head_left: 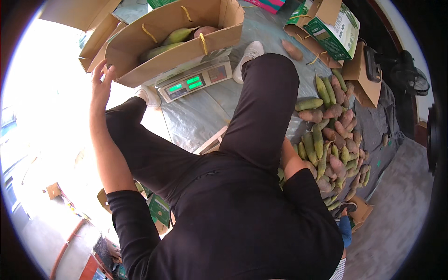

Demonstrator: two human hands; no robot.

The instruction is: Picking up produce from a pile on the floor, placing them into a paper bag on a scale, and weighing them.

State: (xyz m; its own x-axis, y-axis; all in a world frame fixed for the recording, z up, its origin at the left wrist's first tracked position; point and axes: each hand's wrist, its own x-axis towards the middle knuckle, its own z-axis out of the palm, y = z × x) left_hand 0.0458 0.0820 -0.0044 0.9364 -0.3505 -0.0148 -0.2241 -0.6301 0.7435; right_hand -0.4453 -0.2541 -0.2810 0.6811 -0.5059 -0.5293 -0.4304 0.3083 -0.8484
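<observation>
Your left hand is raised with its fingers spread wide, holding nothing, its fingertips just touching the near left corner of the open cardboard box. That box sits directly ahead of the hand on a weighing scale whose green display faces you. Inside the box, beyond your fingers, lie green and reddish fruits, a few of them against the far wall.

Your right hand is hidden behind your right knee; only the right forearm shows, reaching down toward the heap of fruit spread on the grey sheet, so you cannot tell whether it is open or gripping something. Past that heap stand more folded cartons, one green and white.
</observation>
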